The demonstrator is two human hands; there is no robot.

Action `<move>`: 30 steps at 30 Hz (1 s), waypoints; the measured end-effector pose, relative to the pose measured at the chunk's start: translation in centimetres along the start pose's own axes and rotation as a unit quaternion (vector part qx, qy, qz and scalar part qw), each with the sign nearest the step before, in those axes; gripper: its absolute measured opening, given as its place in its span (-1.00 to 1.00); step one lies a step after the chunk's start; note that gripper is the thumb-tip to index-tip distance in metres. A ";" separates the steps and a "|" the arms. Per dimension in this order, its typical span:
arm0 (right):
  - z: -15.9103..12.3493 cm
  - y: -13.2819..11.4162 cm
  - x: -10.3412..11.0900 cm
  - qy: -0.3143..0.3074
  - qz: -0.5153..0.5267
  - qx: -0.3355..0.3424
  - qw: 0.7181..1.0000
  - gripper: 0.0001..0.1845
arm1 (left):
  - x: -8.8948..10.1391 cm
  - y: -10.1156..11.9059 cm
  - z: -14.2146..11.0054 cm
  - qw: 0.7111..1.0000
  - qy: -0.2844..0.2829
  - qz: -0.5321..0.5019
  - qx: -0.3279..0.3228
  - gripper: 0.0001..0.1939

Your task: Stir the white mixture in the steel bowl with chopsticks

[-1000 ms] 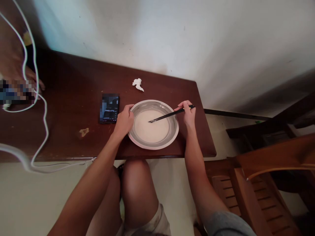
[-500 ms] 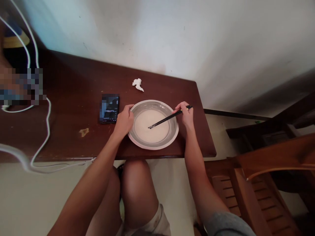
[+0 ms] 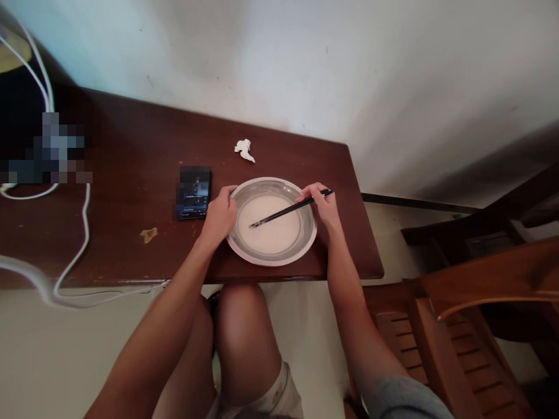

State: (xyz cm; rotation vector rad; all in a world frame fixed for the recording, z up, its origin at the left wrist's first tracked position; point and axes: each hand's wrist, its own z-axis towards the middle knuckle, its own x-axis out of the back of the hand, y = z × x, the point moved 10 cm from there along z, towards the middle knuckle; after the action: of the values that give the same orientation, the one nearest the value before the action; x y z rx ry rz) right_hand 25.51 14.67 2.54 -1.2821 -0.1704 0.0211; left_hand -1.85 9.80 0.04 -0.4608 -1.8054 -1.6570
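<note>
A wide metal bowl [image 3: 271, 260] stands near the front edge of the brown table. Inside it lies a pale, milky liquid or batter [image 3: 275, 233]. My left hand [image 3: 222, 212] grips the bowl's left rim, fingers closed over the edge. Above the right rim, my right hand [image 3: 324, 203] is closed around a pair of black chopsticks [image 3: 288, 209]. Their tips slant down to the left, at the pale surface, and look whitish and wet. The right palm and some fingers are hidden.
A lit phone [image 3: 194, 195] lies left of the bowl. Crumpled white tissue [image 3: 245, 149] sits behind it on the table [image 3: 122, 151]. White cables [image 3: 85, 233] run along the left side. A wooden chair [image 3: 437, 326] stands at the right, and a wall closes off the back.
My right hand has moved slightly left, and the chopstick tips have shifted left across the pale liquid. My left hand and the bowl stay where they were.
</note>
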 end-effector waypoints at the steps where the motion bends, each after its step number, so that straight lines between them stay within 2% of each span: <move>1: 0.0 -0.1 0.3 0.012 -0.003 0.008 1.000 -0.63 | 0.0 0.0 0.0 1.000 0.000 0.000 0.000 -0.50; 5: 0.1 -0.1 2.5 0.105 -0.005 0.018 0.994 -0.60 | -0.1 0.1 0.1 1.000 -0.003 0.009 -0.001 -0.49; 7: 0.1 0.3 2.4 0.098 0.003 0.003 0.995 -0.57 | -0.2 0.0 0.1 1.000 -0.003 0.014 0.000 -0.48; 10: 0.1 0.3 0.8 0.039 0.000 -0.006 0.999 -0.59 | -0.2 -0.1 0.1 1.000 -0.003 0.016 0.000 -0.48; 12: 0.1 0.0 0.5 0.027 -0.010 0.003 1.000 -0.62 | -0.2 -0.1 0.1 1.000 -0.001 0.013 -0.002 -0.48; 16: 0.1 -0.1 2.4 0.097 0.000 0.021 0.995 -0.63 | -0.3 -0.2 0.2 1.000 0.000 0.008 -0.006 -0.49; 18: 0.1 0.2 2.6 0.101 0.017 0.014 0.995 -0.60 | -0.4 -0.3 0.3 1.000 -0.001 0.012 -0.004 -0.49; 23: 0.1 0.2 0.2 0.013 0.002 0.003 1.000 -0.63 | -0.2 -0.2 0.3 1.000 0.000 0.016 -0.001 -0.49; 25: 0.1 -0.1 0.6 0.029 -0.012 0.014 0.999 -0.64 | -0.2 -0.2 0.3 1.000 0.001 0.013 -0.001 -0.50; 28: 0.1 -0.2 2.2 0.092 -0.009 0.025 0.995 -0.63 | -0.2 -0.2 0.2 1.000 0.001 0.013 -0.001 -0.50; 30: 0.1 0.0 2.4 0.095 0.004 0.019 0.995 -0.60 | -0.2 -0.1 0.2 1.000 0.000 0.013 -0.002 -0.49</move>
State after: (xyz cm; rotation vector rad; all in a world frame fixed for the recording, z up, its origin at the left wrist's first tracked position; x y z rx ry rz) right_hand 27.83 15.02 2.82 -1.2399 -0.0018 -0.0910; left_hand -1.82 10.03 -0.22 -0.4829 -1.7897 -1.6430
